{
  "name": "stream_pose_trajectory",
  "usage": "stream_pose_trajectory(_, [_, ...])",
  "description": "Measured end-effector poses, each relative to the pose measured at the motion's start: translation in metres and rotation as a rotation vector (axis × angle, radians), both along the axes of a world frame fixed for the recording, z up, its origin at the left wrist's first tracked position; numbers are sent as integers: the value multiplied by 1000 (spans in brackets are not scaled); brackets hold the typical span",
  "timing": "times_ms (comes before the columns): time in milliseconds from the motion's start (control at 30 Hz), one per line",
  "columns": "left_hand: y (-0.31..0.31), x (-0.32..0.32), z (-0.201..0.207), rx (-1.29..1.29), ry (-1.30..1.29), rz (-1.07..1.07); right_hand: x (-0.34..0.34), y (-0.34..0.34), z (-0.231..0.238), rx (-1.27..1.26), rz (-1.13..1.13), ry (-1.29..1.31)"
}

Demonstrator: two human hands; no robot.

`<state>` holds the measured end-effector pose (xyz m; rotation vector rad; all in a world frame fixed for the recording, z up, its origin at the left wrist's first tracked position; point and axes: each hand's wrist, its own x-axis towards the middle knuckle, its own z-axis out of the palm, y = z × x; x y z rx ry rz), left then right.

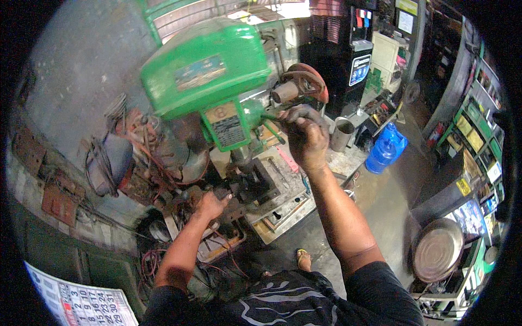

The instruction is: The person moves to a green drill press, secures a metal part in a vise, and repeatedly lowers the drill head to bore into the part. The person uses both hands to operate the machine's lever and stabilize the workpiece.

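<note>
The green drill press (209, 65) stands against the far side of the work area, its big housing above and between the person's arms and its spindle over a dark vise (255, 185). The right hand (307, 133) is closed around the feed lever (269, 117) on the machine's side; the left hand (213, 204) is low beside the vise, its fingers at a dark piece, and whether they grip it I cannot tell. The pale work table (353, 157) is worn and stained, bearing a pink strip (287, 158) and a metal cylinder (342, 135). A grey wall (87, 70) rises at left behind hanging cables (106, 168). At right, a blue water jug (386, 149) sits on the bare concrete floor (386, 201), with crowded green shelving (470, 127) and a round metal pan (437, 250) farther right. The housing carries a worn bluish plate (200, 71); below it, a dark specification plate (228, 130) has rows of blurred small print. A blue-and-white label (360, 69) marks the black water dispenser (337, 70), and a calendar (81, 299) with dark numerals shows at lower left.
</note>
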<state>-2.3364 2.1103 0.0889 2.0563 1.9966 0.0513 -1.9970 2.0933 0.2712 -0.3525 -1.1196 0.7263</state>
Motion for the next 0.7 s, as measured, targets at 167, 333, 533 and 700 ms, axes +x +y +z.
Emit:
stream_pose_trajectory(167, [2, -7, 5, -40, -63, 18, -7, 11, -3, 32, 103, 183])
stream_pose_trajectory(333, [1, -3, 12, -36, -51, 10, -2, 17, -9, 132, -175, -106])
stream_pose_trajectory(533, [2, -2, 16, -101, -47, 15, 4, 23, -20, 103, -285, -157])
stream_pose_trajectory(700, [2, 1, 17, -74, -4, 40, 8, 37, -25, 338, -712, -496])
